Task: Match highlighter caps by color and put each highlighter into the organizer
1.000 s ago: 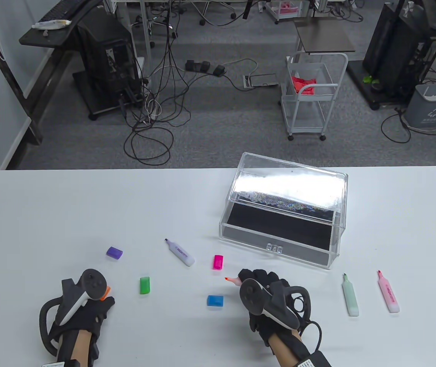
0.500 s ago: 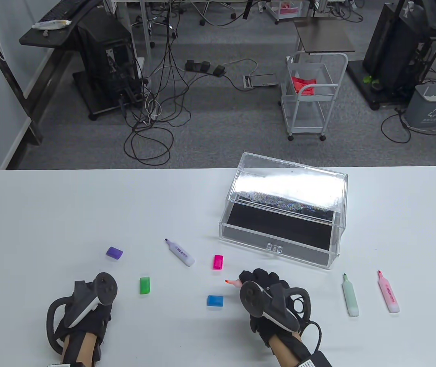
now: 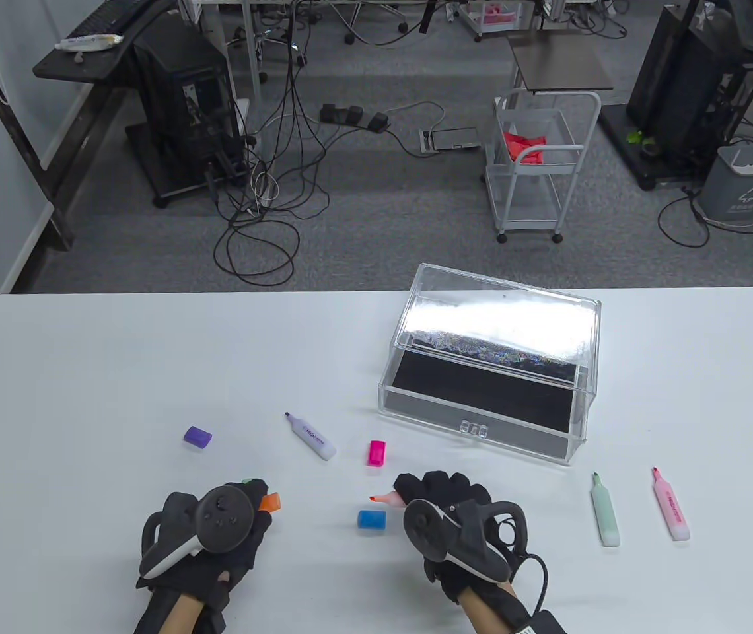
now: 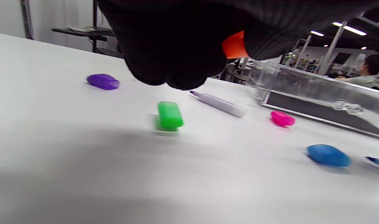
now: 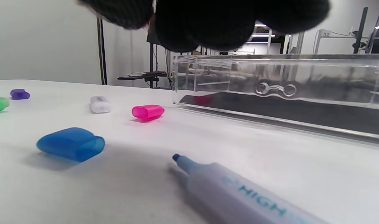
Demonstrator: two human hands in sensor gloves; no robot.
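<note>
My left hand [image 3: 241, 515] pinches an orange cap [image 3: 270, 502], also seen as the orange cap [image 4: 234, 46] between its fingers in the left wrist view. My right hand [image 3: 429, 492] grips an orange highlighter [image 3: 386, 498], tip pointing left toward the cap, a gap between them. The green cap [image 4: 169, 115] lies just under the left hand. A blue cap [image 3: 371, 519] sits between the hands. The blue highlighter [image 5: 239, 189] lies on the table under the right hand. The clear organizer [image 3: 578, 422] stands open behind.
A purple cap [image 3: 197, 436], a purple highlighter [image 3: 310, 436] and a pink cap [image 3: 376, 453] lie ahead of the hands. A green highlighter [image 3: 606, 510] and a pink highlighter [image 3: 672, 514] lie uncapped at the right. The table's near edge is close behind the wrists.
The left hand carried the orange cap rightward, over the green cap, toward the right hand. The right hand shifted slightly left and nearer with the orange highlighter.
</note>
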